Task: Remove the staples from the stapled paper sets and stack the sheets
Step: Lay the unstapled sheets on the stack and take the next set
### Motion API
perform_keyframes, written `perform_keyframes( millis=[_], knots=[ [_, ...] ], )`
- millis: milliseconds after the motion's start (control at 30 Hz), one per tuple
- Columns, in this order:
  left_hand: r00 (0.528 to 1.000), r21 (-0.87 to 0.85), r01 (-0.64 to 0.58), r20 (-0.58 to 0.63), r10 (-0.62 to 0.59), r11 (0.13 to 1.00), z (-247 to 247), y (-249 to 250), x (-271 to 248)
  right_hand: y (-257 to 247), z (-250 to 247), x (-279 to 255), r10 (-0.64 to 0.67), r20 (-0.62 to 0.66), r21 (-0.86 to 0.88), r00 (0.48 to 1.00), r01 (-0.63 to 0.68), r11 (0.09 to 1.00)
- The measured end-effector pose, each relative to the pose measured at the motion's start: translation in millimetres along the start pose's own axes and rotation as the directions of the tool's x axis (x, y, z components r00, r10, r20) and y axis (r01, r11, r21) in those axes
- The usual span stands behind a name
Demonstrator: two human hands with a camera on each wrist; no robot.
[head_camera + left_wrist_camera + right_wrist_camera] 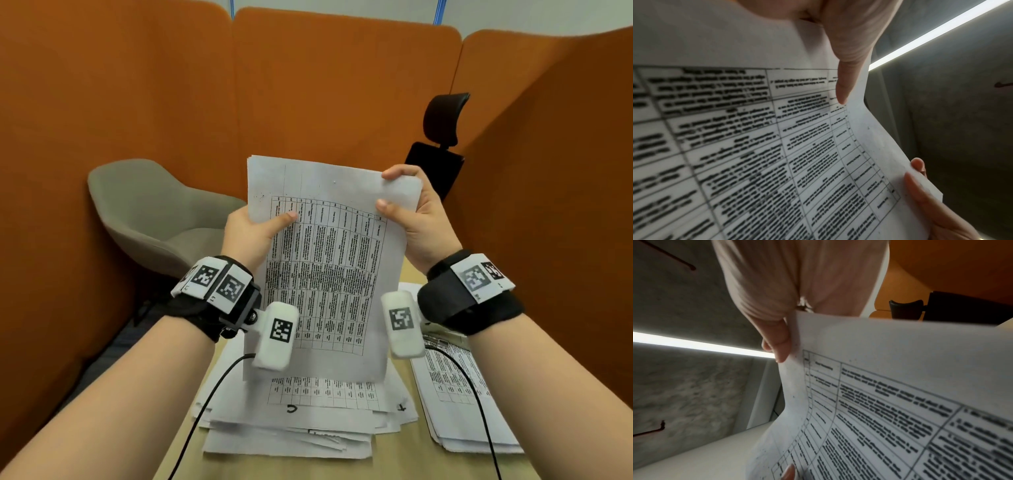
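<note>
A paper set printed with a table is being held up in the air above the table, tilted slightly, its lower edge hanging over a loose pile of sheets lying near the table's left edge. The left hand is gripping the set's left edge, thumb lying across the printed face with the other fingers behind. The right hand is pinching the top right corner, thumb on the front and a fingertip curling over the top edge. A second stack of printed sheets is lying toward the table's right edge. Behind are standing a grey chair, a black office chair and orange partitions.
</note>
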State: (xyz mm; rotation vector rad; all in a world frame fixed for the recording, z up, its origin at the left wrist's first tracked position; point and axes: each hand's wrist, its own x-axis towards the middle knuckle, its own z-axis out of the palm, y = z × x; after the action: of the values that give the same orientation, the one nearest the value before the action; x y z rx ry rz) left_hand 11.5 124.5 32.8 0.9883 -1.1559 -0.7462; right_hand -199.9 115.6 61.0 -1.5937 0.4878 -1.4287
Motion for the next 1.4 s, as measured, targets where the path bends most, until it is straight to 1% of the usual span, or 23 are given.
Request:
perform_keyframes(
  millis=[100,200,267,367,433,500,600,667,700,800,967,1033,1100,1200,1267,1333,1400],
  knots=[
    [1.000,-0.009,0.014,0.002,-0.014,1.000,1.0,-6.8,-3.6,2.4,-1.1,-0.2,-0.028,-0.077,-0.086,0.997,0.022,0.996],
    [1.000,-0.008,0.018,0.005,-0.018,1.000,1.3,-8.0,-3.0,-0.7,-1.9,2.1,-0.112,-0.160,-0.221,0.981,0.074,0.972],
    [1.000,-0.011,0.008,0.005,-0.008,1.000,1.5,-5.4,-1.2,-3.4,-5.3,7.0,-0.162,-0.221,-0.248,0.962,0.106,0.963],
    [1.000,-0.019,-0.025,0.004,0.025,1.000,2.6,-1.0,-1.0,-5.6,-8.7,12.8,-0.201,-0.259,-0.261,0.945,0.132,0.956],
    [0.999,-0.028,-0.038,-0.008,0.037,0.999,4.0,-2.6,-3.3,-4.2,-8.3,11.3,-0.167,-0.283,-0.212,0.945,0.108,0.971],
    [0.999,-0.034,-0.033,-0.035,0.032,0.999,5.3,-7.3,-7.2,3.9,-8.4,5.8,-0.096,-0.290,-0.190,0.952,0.041,0.981],
    [0.997,-0.065,-0.024,-0.074,0.019,0.998,6.0,-13.5,-11.7,25.1,-9.9,-9.5,0.094,-0.245,-0.226,0.965,-0.151,0.962],
    [0.997,-0.060,-0.018,-0.075,0.013,0.998,5.6,-14.0,-12.9,37.7,-11.9,-17.2,0.212,-0.211,-0.241,0.954,-0.261,0.935],
    [0.998,-0.060,-0.011,-0.069,0.007,0.998,5.4,-14.2,-13.7,41.7,-12.7,-19.0,0.247,-0.204,-0.240,0.947,-0.293,0.926],
    [0.999,-0.064,0.000,-0.050,-0.004,0.998,5.6,-13.6,-16.6,40.3,-12.4,-19.8,0.259,-0.225,-0.222,0.939,-0.308,0.925],
    [0.993,-0.096,-0.076,-0.097,0.066,0.993,6.4,-0.5,-13.8,18.1,-4.9,-13.3,0.121,-0.259,-0.185,0.958,-0.173,0.967],
    [0.990,-0.090,-0.100,-0.113,0.089,0.991,7.9,1.8,-12.3,16.5,-1.0,-14.1,0.107,-0.272,-0.196,0.956,-0.164,0.967],
    [0.993,-0.054,-0.066,-0.098,0.060,0.996,8.5,-4.6,-13.2,25.3,1.2,-17.9,0.161,-0.270,-0.232,0.949,-0.227,0.946],
    [0.998,0.039,0.035,-0.056,-0.033,0.999,8.6,-20.8,-18.4,39.1,5.1,-26.4,0.284,-0.270,-0.287,0.920,-0.359,0.888],
    [0.997,0.068,0.051,-0.057,-0.047,0.996,8.4,-21.4,-19.2,35.6,5.2,-26.0,0.298,-0.267,-0.310,0.916,-0.375,0.874],
    [0.997,0.074,0.035,-0.065,-0.030,0.997,7.5,-13.2,-16.5,22.5,2.0,-20.8,0.291,-0.254,-0.327,0.922,-0.365,0.872],
    [0.998,0.108,0.005,-0.064,0.002,0.994,6.1,-1.5,-13.3,8.7,-5.4,-13.8,0.290,-0.240,-0.303,0.927,-0.355,0.884]
  ],
)
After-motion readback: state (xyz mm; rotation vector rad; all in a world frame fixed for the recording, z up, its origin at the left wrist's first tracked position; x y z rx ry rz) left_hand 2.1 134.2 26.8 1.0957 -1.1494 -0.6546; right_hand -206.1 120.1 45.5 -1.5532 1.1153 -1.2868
